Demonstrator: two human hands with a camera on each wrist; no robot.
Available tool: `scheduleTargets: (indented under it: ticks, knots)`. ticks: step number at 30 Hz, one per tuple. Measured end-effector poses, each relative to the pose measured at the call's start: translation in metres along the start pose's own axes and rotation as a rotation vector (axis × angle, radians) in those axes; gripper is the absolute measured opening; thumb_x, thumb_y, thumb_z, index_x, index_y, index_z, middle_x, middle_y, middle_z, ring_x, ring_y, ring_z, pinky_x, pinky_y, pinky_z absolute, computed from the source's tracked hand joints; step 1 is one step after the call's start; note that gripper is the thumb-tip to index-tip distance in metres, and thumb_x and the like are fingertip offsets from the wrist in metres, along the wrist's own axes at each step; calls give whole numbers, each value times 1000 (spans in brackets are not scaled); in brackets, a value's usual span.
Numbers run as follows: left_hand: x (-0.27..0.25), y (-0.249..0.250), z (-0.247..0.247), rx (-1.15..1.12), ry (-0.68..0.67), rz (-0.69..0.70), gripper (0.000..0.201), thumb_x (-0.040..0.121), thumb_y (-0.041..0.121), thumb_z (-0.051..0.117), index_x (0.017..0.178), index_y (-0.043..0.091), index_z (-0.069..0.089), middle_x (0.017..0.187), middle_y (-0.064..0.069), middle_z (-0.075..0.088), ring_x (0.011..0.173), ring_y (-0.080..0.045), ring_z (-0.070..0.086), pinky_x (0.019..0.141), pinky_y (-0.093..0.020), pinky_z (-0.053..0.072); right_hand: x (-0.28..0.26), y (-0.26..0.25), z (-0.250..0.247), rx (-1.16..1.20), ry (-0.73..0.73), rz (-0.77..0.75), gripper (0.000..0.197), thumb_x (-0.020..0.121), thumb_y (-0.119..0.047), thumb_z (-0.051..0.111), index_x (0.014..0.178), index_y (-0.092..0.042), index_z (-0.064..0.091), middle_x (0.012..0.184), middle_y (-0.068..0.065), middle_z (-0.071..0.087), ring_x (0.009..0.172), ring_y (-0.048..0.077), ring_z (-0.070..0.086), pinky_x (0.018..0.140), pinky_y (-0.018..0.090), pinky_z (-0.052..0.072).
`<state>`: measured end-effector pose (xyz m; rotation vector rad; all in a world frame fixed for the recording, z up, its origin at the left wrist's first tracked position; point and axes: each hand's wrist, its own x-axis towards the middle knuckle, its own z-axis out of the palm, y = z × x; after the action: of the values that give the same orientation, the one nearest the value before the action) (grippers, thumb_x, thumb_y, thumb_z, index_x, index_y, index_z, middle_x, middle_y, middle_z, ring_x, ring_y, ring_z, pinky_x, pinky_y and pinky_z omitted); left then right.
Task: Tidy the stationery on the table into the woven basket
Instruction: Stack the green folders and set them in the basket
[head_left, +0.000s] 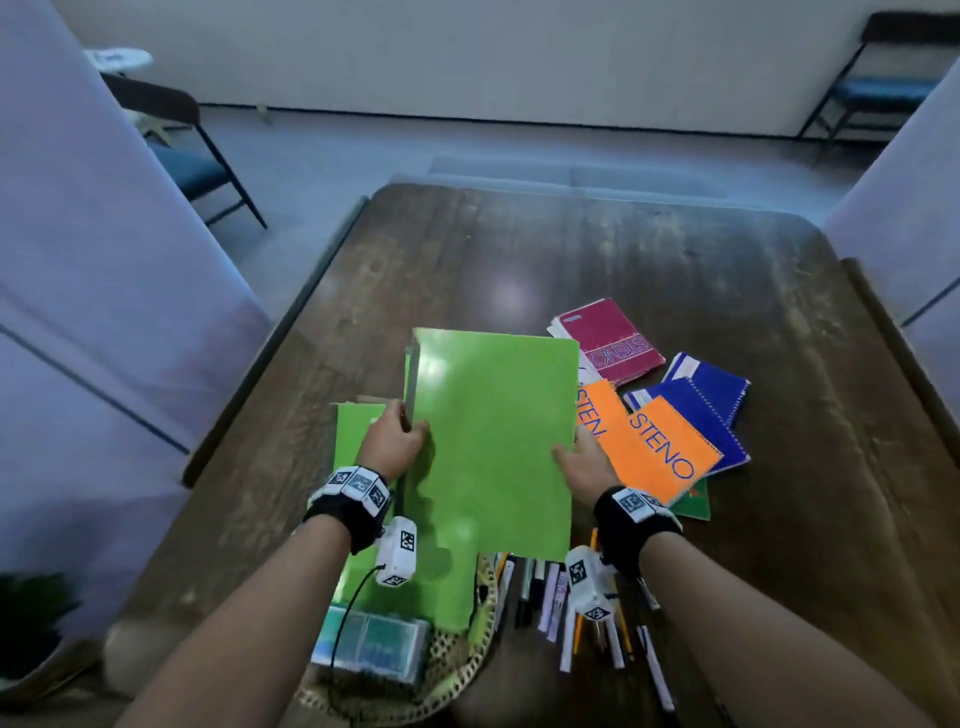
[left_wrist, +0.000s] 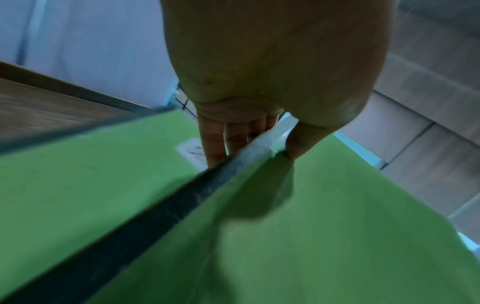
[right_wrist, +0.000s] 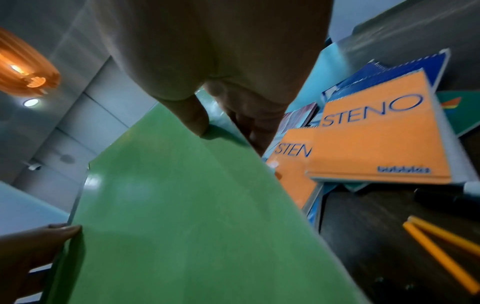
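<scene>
Both hands grasp one large green book above the woven basket.

On the table (head_left: 649, 270), the left hand (head_left: 392, 441) and right hand (head_left: 584, 462) each pinch a side edge of the green book (head_left: 493, 441), held over the woven basket (head_left: 457, 670) at the near edge. A second green book (head_left: 358, 431) lies beneath. Two orange pads (head_left: 660, 447) read "STENO", one maroon pad (head_left: 608, 338) too; at least two blue spiral pads (head_left: 711, 384); pens and pencils (head_left: 571, 613) lie near the right wrist.

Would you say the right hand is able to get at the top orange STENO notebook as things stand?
Probably yes, once freed. The right hand now pinches the edge of the green book, which the left hand grips too. The orange STENO notebook lies uncovered just beside it, nothing between.
</scene>
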<state>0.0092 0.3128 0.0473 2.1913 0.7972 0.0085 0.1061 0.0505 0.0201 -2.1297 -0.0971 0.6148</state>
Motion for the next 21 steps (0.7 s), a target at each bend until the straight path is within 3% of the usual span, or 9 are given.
scheduleTargets:
  ticks: [5,9,12,15,19,21]
  knots:
    - [-20,-64,-27,-7,-24,-80,41,88,22,70,119,12,46,114,-11,66,101,-29,64,91,-44,52,-19,-12,53,-82,-77,-70,35,94,-19,60,129,-19,57,124,4,66,113,24,61,97,39,49]
    - [-30,-98,-37,11,-27,-111,41,86,25,73,113,16,43,104,-7,64,94,-29,64,87,-48,54,-29,-11,87,-122,-129,-80,26,94,-19,62,119,-22,63,115,0,69,106,22,65,91,35,52]
    - [-32,-115,-40,71,-11,-134,47,80,26,78,110,14,44,105,-8,60,94,-29,62,87,-46,54,-34,-12,104,-199,-144,-28,32,93,-22,64,124,-19,54,114,3,66,103,24,64,87,34,52]
    - [-34,-124,-37,139,-1,-143,66,75,23,82,127,10,44,127,-8,45,106,-29,57,95,-45,51,-38,-16,118,-313,-148,32,41,94,-21,63,127,-16,40,112,8,61,106,30,62,79,31,46]
    - [-37,-131,-28,203,-4,-172,83,77,19,81,143,7,32,143,-13,30,120,-35,53,103,-44,46,-45,-23,133,-425,-103,97,47,94,-19,64,131,-12,37,128,15,57,115,31,59,90,37,48]
    - [-37,-135,-24,240,-9,-205,88,79,19,79,148,5,26,146,-19,31,128,-38,47,108,-45,41,-49,-27,139,-521,-89,104,51,95,-22,63,136,-10,35,131,13,56,116,30,59,86,36,48]
